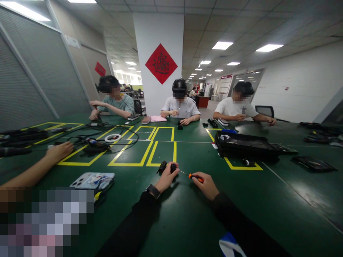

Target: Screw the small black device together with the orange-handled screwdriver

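Note:
My left hand (168, 177), with a dark watch (153, 191) at the wrist, is closed around a small black device (162, 167) just above the green table. What kind of device it is, I cannot make out, as my fingers cover part of it. In my right hand (207, 184) is a screwdriver (196, 177) with an orange and black handle. Its thin metal shaft points left, and the tip reaches the device near my left fingertips. Whether the tip sits in a screw is too small to tell.
Yellow tape rectangles mark the green table (193, 217). A black case (246, 147) stands at the right. Cables and a white tape roll (113, 138) lie left, near a co-worker's hand (61, 151). A phone-like blue case (93, 180) is nearer. Several people sit around the table.

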`<state>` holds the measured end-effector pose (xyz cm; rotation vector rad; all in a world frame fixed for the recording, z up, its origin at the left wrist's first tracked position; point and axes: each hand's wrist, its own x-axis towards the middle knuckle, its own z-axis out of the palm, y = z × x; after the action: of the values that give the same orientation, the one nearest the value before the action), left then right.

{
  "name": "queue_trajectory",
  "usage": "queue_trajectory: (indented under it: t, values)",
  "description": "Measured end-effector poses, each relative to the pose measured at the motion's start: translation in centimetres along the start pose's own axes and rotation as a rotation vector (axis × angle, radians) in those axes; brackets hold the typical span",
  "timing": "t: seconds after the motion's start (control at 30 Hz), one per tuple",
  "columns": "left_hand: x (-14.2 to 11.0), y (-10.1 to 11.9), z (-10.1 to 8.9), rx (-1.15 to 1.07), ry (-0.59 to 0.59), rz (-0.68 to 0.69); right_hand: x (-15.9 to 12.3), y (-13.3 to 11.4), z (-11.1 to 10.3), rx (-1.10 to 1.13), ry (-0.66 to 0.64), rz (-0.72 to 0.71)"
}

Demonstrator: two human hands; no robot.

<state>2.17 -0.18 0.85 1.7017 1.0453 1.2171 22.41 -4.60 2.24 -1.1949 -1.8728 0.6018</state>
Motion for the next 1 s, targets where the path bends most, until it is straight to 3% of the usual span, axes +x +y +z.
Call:
queue_trajectory:
  t: [0.27, 1.0]
  values:
    - [-0.05, 0.38, -0.08, -0.024, -0.044, 0.011, 0.20, 0.53, -0.12, 0.145, 0.016, 0.063]
    - [-0.18, 0.72, -0.11, -0.007, -0.040, -0.019, 0.38, 0.49, -0.57, 0.143, 0.043, 0.108]
